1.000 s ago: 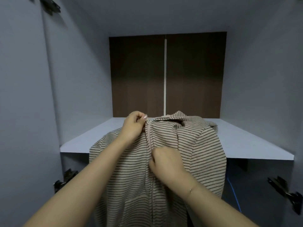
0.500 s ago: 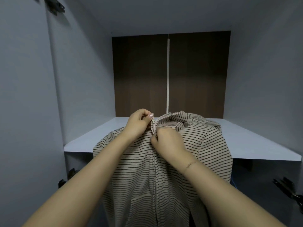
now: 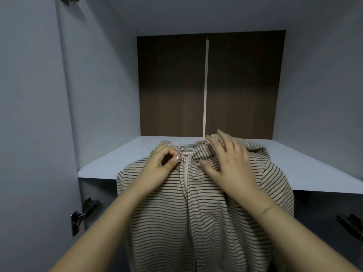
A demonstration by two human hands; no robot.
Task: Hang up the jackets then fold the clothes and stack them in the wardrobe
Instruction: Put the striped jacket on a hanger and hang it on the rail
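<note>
Pinching the zip top at the collar, the left hand [image 3: 164, 165] steadies the striped jacket [image 3: 206, 209] draped over the shelf [image 3: 110, 163] front edge; the right hand [image 3: 227, 165] lies flat, fingers spread. Released carelessly, the jacket's hanging weight could drag it off.

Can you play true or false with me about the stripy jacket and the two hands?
1. The stripy jacket hangs in front of the shelf. True.
2. The left hand pinches the jacket near its collar. True.
3. The right hand is a tight fist. False: its fingers are spread and straight over the jacket's collar.
4. The jacket's zip is wide open. False: the front looks closed up to the collar.
5. The right wrist wears a thin bracelet. True.
6. The shelf holds a tall stack of folded clothes. False: no such stack is in view.
</note>
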